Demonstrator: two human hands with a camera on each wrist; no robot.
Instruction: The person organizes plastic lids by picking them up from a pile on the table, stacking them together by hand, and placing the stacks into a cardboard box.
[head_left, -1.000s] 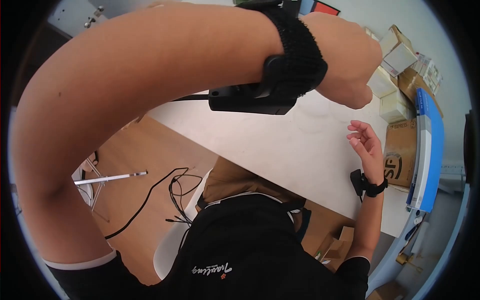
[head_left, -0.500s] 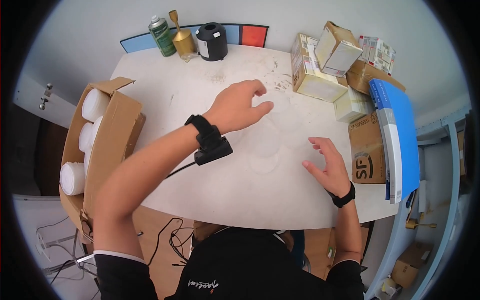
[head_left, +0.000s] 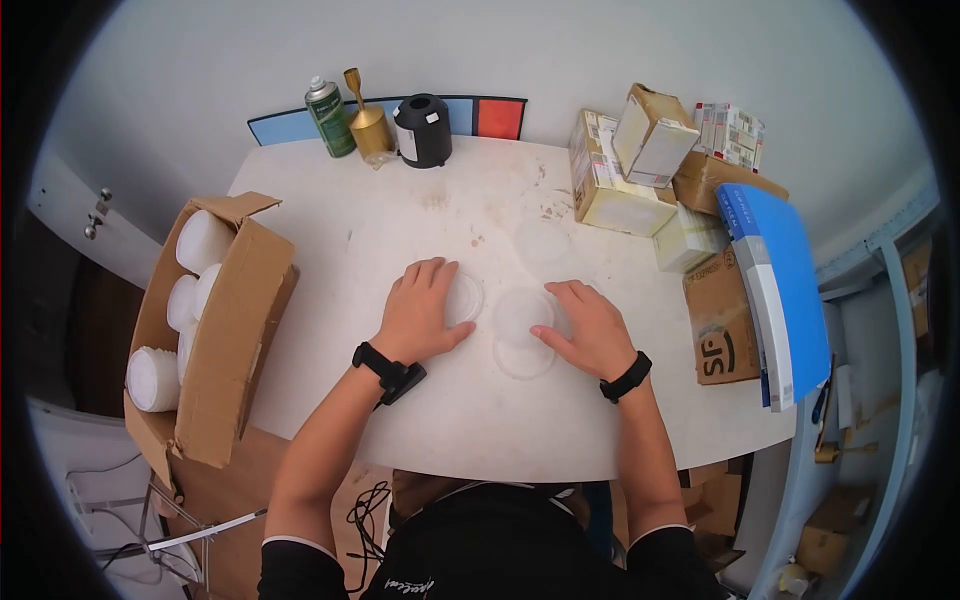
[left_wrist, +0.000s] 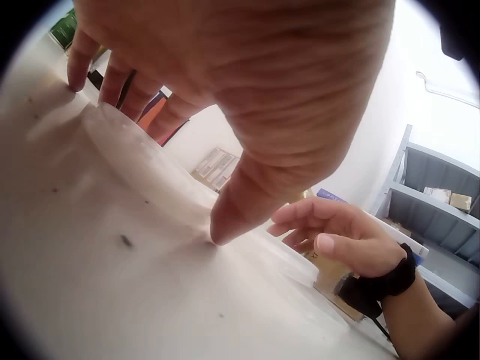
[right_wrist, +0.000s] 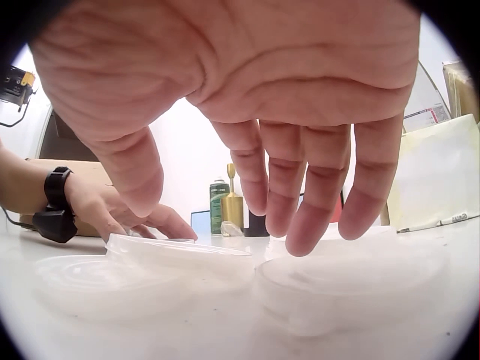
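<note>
In the head view, my left hand (head_left: 415,312) bends around a translucent round lid (head_left: 464,299), fingers at its far side and thumb at its near edge. The left wrist view shows the thumb and fingers of my left hand (left_wrist: 217,97) down at opposite sides of that lid (left_wrist: 142,161). My right hand (head_left: 590,332) spreads loosely over overlapping translucent round pieces (head_left: 520,312), with another (head_left: 543,248) farther back. Seen from the right wrist, the fingers of my right hand (right_wrist: 247,82) hang just over the round pieces (right_wrist: 337,289); contact cannot be told.
An open cardboard box (head_left: 235,345) with white round containers (head_left: 153,380) stands left on the table (head_left: 480,430). At the back are a green spray can (head_left: 330,118), a gold holder (head_left: 370,130) and a black cylinder (head_left: 424,132). Boxes (head_left: 625,200) and blue binders (head_left: 785,290) are right.
My left hand has come down from high in front of the camera to the lid. My right hand has moved left over the round pieces. The head view has shifted, showing the whole tabletop.
</note>
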